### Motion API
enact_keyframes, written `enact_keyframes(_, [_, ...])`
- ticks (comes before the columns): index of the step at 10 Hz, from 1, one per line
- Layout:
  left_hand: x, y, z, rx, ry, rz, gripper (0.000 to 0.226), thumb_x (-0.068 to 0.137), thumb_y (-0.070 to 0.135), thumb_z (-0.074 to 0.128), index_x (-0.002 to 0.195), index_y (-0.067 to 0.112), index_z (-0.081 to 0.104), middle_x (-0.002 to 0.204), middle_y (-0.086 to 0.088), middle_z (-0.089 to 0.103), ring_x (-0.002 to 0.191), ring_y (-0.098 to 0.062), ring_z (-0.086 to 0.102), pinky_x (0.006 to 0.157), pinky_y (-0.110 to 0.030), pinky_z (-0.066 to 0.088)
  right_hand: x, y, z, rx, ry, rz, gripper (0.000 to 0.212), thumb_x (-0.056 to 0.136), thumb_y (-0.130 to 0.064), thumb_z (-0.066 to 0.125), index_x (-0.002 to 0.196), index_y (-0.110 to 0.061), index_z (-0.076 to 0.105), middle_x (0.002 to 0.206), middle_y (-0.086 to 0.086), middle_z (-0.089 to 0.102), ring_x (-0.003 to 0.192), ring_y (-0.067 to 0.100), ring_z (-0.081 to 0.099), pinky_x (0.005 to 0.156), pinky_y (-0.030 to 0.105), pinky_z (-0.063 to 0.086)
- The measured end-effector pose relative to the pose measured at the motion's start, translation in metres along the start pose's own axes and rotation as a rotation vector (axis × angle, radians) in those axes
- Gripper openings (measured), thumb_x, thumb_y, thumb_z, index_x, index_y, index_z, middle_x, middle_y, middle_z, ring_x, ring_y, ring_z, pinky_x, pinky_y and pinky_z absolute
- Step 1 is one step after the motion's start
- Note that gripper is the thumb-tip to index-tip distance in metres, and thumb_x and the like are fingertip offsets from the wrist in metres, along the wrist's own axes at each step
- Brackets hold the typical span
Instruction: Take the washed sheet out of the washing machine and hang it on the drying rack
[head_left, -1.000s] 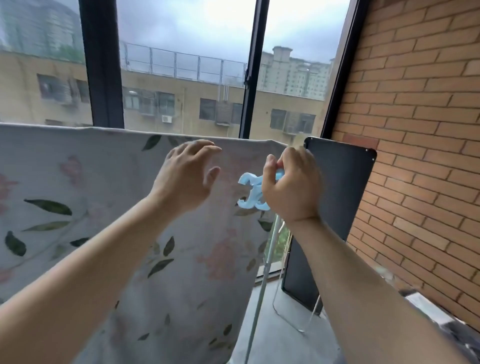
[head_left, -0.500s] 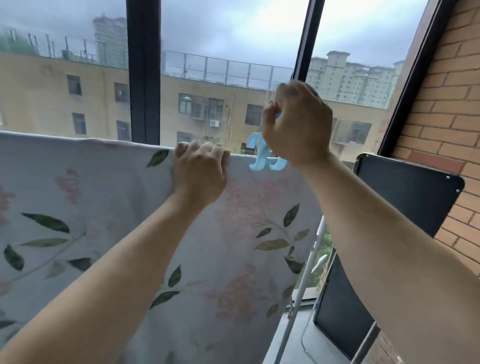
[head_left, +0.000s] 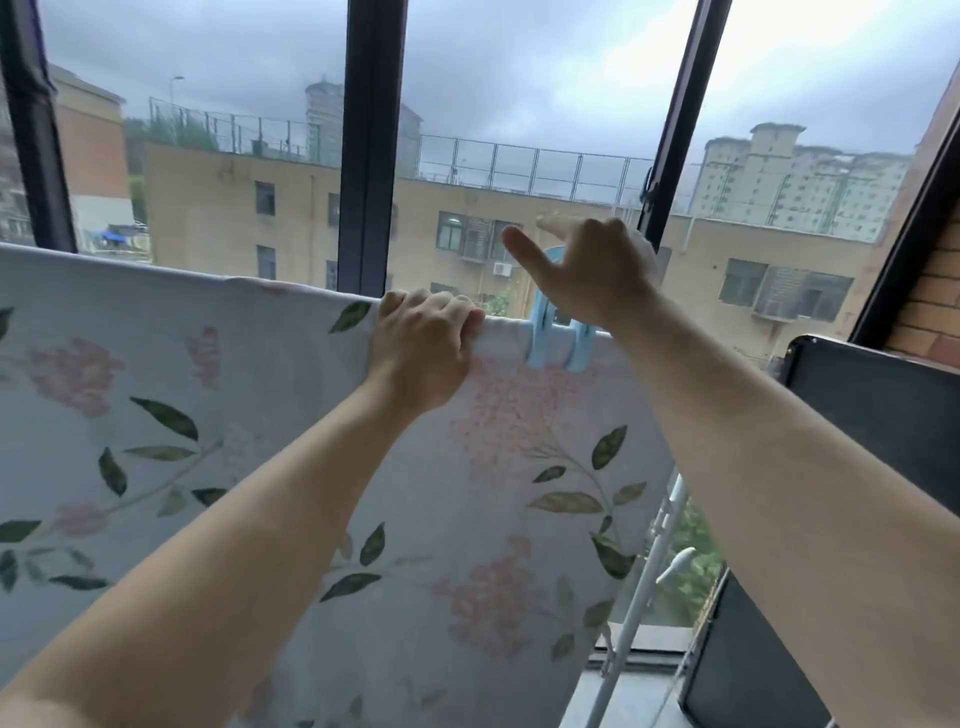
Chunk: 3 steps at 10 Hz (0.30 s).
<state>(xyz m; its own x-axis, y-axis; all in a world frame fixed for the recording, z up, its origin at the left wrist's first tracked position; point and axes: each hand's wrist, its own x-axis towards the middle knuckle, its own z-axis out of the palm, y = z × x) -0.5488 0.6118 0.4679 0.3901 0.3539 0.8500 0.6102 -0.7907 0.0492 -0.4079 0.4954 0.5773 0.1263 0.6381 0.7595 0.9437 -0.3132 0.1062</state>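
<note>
The floral sheet (head_left: 208, 415), white with pink blossoms and green leaves, hangs over the drying rack's top bar, which it hides. My left hand (head_left: 423, 348) grips the sheet's top fold over that bar. Just right of it a light-blue clip (head_left: 550, 343) is clamped over the sheet and the bar. Above the clip, my right hand (head_left: 592, 275) has its thumb and forefinger spread apart, the palm covering the clip's handles. A white leg of the rack (head_left: 631, 613) shows past the sheet's right edge.
Large windows with dark frames (head_left: 369, 156) stand right behind the rack. A black panel (head_left: 883, 415) leans at the right against a brick wall (head_left: 935, 291). A strip of grey floor shows at the lower right.
My right hand brought the blue clip up and over the bar, set it onto the sheet's edge and spread its fingers. My left hand closed on the top fold and stayed there.
</note>
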Motion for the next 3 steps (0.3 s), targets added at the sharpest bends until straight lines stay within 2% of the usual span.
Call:
enact_keyframes(1, [-0.029,0.01,-0.008,0.026,-0.008,0.067,0.055,0.102,0.045,0.029,0.145,0.013,0.044,0.153,-0.012,0.039,0.144,-0.029,0.031,0.118,-0.048,0.02,-0.037,0.001,-0.009,0.155,0.156,-0.036,0.075,0.094,-0.071,0.027,0.148,-0.022,0.042,0.155,-0.002,0.039,0.143,0.016,0.036,0.115,0.044,0.033])
enact_keyframes(2, [-0.114,0.015,-0.015,-0.068,0.016,0.243,0.053,0.102,0.04,0.042,0.146,0.011,0.045,0.158,-0.011,0.031,0.149,-0.03,0.021,0.118,-0.054,0.024,-0.097,0.016,-0.024,0.212,0.23,-0.138,0.053,0.101,-0.052,0.039,0.138,-0.018,0.056,0.144,-0.002,0.054,0.137,0.015,0.046,0.11,0.042,0.04])
enact_keyframes(3, [-0.251,0.017,-0.012,-0.098,-0.14,0.218,0.039,0.1,0.041,0.043,0.133,0.024,0.055,0.149,0.0,0.046,0.149,-0.017,0.022,0.106,-0.05,0.041,-0.165,0.042,-0.044,0.171,0.278,-0.296,0.026,0.097,-0.026,0.057,0.113,-0.013,0.073,0.109,-0.001,0.073,0.101,0.022,0.07,0.091,0.041,0.051])
